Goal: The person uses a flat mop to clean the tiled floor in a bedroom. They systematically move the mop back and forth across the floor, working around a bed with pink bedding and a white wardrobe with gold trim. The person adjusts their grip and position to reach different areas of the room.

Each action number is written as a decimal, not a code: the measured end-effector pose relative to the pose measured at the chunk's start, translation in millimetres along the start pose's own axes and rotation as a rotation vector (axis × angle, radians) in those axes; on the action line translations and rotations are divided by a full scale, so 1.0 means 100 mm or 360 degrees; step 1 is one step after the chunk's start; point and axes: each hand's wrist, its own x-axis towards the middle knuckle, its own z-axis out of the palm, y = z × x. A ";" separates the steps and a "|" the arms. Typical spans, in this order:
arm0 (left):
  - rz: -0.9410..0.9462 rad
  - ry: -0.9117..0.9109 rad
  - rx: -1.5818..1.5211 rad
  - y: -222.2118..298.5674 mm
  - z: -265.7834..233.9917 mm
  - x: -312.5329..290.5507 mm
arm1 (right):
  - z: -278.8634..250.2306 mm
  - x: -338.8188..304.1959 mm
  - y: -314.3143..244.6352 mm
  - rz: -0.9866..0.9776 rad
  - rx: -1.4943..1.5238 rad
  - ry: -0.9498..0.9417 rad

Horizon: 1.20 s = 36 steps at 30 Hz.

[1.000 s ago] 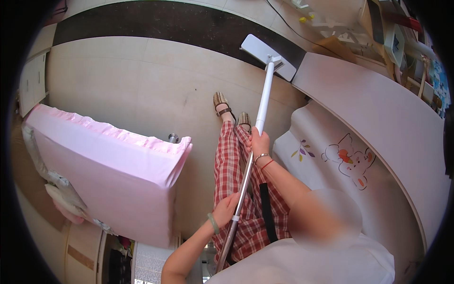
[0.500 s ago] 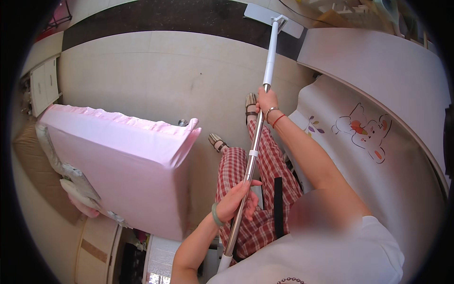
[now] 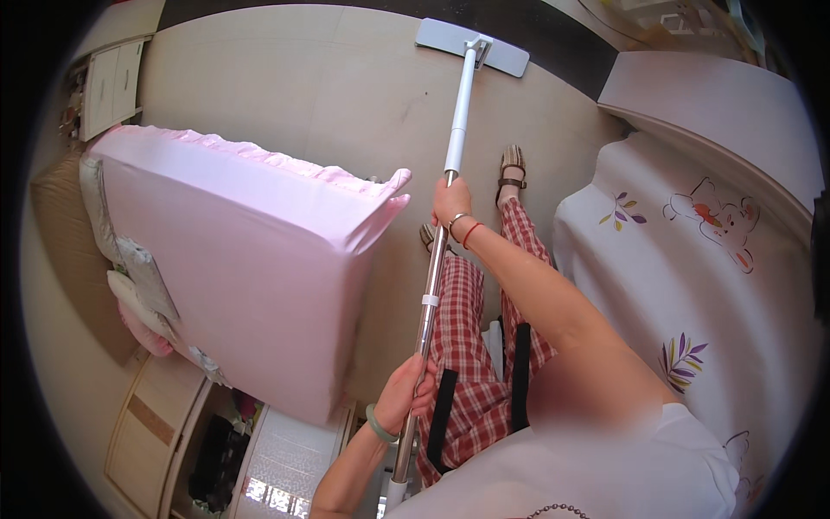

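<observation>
**A:** Walk me across it, left to right.

**B:** At nine o'clock I see the pink mattress [image 3: 251,268], tipped up off its frame, with folded bedding [image 3: 130,285] wedged along its left edge. Next comes my left hand [image 3: 406,394], down at six o'clock, curled tight around the lower end of the mop handle [image 3: 437,259]. Above it, near centre, my right hand [image 3: 450,203] is wrapped around the same pole where the metal tube meets the white section. Both hands are closed in a grip on it.

**A:** And the mop itself?

**B:** The pole runs from six o'clock up to twelve, and the flat mop head [image 3: 471,45] lies on the pale floor [image 3: 285,86] at twelve o'clock, close to a dark strip along the far wall. My sandalled feet [image 3: 512,164] stand just right of the pole.

**A:** What's to the right?

**B:** At three o'clock, a bed with a white printed cover [image 3: 692,285].

**A:** How far along is the mopping?

**B:** I can't judge that. The floor shows no wet streaks or obvious dirt, so which parts are finished stays unclear. The mop is at full reach.
</observation>
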 end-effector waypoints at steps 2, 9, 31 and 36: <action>0.0034 -0.0033 -0.0150 -0.21 -0.22 -0.01 | 0.20 -0.10 0.19 -0.0032 -0.0082 -0.0080; 0.0072 -0.0055 -0.0343 -0.91 -0.96 0.04 | 0.75 -0.42 0.93 -0.0079 -0.0373 -0.0213; -0.0531 -0.0257 -0.0657 -3.05 -1.88 -0.64 | 0.40 -1.76 3.59 -0.0171 -0.1199 -0.0107; -0.0406 -0.0174 -0.0392 -2.88 -1.71 -0.44 | 0.38 -1.65 3.13 0.0062 -0.0898 -0.0283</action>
